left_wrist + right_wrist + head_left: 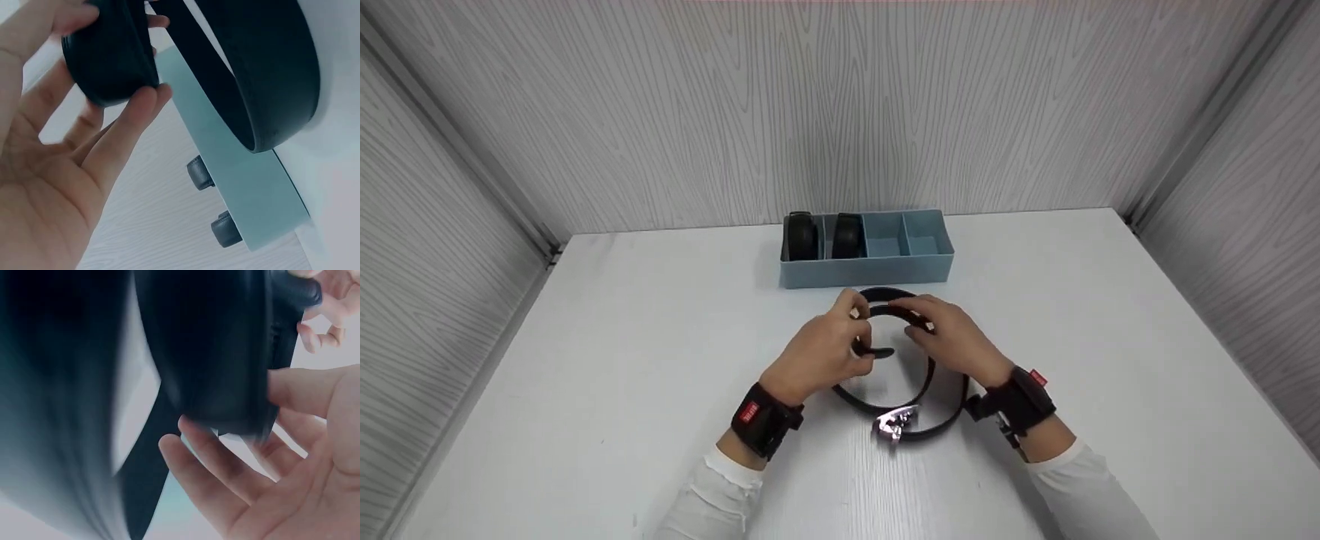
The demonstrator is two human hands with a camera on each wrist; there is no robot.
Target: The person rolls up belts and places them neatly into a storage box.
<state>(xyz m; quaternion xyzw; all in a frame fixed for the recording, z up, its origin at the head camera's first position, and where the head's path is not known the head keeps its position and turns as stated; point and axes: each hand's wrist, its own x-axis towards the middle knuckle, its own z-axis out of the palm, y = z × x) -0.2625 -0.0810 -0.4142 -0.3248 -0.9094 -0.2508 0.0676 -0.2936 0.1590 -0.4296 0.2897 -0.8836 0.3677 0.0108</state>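
A black belt (936,430) stands on edge on the table in loose, open coils, its silver buckle (895,424) at the near side. My left hand (829,349) holds the inner part of the strap near its free tip (883,352), thumb and fingertips on either side, as the left wrist view shows. On the coil's right, my right hand (960,341) holds the inner turn between thumb and fingers. The right wrist view has the strap (208,343) close up and blurred, hiding some fingertips.
Just beyond the coil stands a blue divided box (866,271). Its two left compartments hold rolled black belts, one (802,237) at the far left and another (848,236) beside it. A grey wood-patterned wall (840,105) rises behind the white table (645,322).
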